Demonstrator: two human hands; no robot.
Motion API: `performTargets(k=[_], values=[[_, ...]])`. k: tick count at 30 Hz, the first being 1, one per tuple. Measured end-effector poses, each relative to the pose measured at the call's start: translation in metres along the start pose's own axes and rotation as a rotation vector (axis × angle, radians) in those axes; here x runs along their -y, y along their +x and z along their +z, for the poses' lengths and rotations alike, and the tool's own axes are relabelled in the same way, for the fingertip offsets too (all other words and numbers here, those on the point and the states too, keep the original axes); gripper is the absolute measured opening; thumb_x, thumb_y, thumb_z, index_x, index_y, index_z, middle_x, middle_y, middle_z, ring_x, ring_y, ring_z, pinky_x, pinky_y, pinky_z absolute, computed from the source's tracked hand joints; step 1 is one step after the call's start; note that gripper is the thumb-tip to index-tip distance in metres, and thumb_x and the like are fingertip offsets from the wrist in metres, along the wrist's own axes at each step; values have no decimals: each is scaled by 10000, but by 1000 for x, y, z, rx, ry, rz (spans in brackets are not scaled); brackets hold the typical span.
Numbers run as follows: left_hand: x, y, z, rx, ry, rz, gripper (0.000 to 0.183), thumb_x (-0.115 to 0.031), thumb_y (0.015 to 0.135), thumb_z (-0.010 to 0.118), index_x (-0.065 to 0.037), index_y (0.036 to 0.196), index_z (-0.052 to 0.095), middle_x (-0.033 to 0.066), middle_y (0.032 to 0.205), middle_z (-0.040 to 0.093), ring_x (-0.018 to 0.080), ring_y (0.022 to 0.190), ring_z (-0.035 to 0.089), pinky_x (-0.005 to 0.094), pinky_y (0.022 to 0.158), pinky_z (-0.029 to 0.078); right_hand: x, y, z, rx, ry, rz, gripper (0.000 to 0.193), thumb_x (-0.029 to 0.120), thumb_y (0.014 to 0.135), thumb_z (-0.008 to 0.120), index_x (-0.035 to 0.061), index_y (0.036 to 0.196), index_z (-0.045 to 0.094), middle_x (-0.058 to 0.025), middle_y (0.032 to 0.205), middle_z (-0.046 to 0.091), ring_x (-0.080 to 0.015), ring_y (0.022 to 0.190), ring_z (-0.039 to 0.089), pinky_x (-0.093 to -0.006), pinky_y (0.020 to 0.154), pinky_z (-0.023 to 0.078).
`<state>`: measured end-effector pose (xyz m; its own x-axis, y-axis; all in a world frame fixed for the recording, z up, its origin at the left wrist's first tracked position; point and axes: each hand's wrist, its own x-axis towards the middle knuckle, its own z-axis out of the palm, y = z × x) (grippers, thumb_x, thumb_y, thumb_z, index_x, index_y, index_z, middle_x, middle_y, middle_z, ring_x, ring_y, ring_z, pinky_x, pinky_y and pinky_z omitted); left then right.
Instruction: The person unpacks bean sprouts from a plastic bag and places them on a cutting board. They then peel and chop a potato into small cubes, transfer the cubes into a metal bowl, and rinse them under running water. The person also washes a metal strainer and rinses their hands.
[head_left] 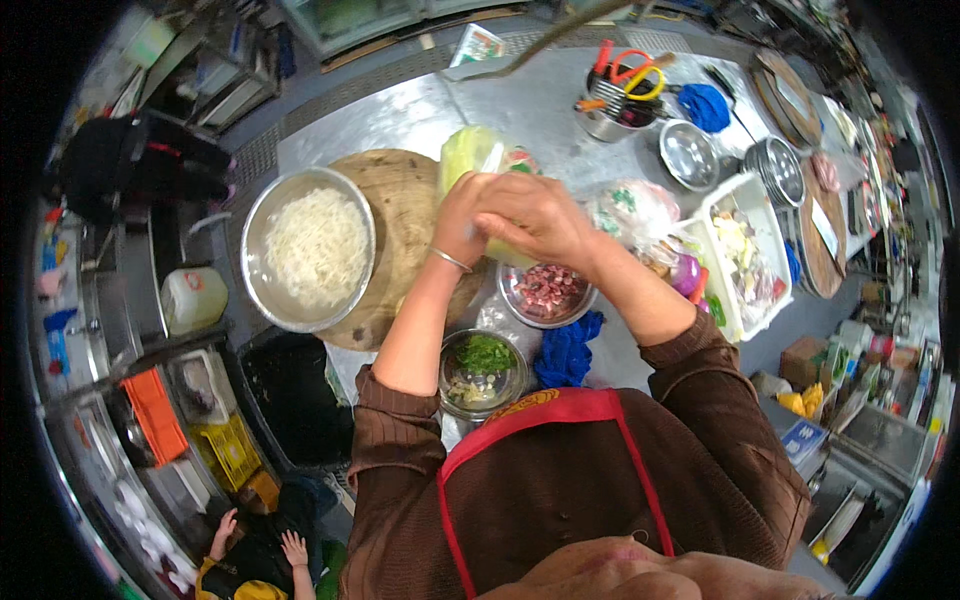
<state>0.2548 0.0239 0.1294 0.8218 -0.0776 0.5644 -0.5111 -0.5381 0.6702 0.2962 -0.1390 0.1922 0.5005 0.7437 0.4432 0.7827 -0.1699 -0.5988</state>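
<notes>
Both my hands come together over the near middle of the metal table. My left hand [462, 218] is closed at a yellow-green plastic package or container [462, 160], whose exact kind I cannot make out. Over it curls my right hand [535, 215], its fingers overlapping the left; what lies inside its grip is hidden. Part of the yellow-green thing shows beyond my knuckles. Just below my right wrist stands a metal bowl of diced reddish meat [548, 290]. A bowl with chopped green herbs [484, 354] and pale chopped bits sits between my forearms.
At left, a large steel bowl of pale shreds [315, 245] overlaps a round wooden board [400, 190]. A blue cloth [568, 350] lies near my apron. Rightward are plastic bags [635, 212] and a white tray [745, 255]; a utensil pot [615, 122] stands behind. Another person's hands [294, 547] show lower left.
</notes>
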Motion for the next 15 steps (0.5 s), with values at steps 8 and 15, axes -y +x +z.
performTargets(k=[8,15], values=[[-5,-13,1,-50,-638,-498,144,-83,987,550,5,1004,663,56,929,657,196,896,630,320,842,484,-32,-3,8,32,-148,261,268,175,900,585,105,1148,658,-128,1107,635,-341,958,643,-451,815,538],[4,-10,-13,-31,-1048,-742,228,-147,1034,503,-18,1167,635,98,1081,676,185,1025,630,340,957,472,-26,-16,-1,-154,489,583,129,154,927,687,26,915,677,-25,821,664,-138,686,607,-306,642,490]])
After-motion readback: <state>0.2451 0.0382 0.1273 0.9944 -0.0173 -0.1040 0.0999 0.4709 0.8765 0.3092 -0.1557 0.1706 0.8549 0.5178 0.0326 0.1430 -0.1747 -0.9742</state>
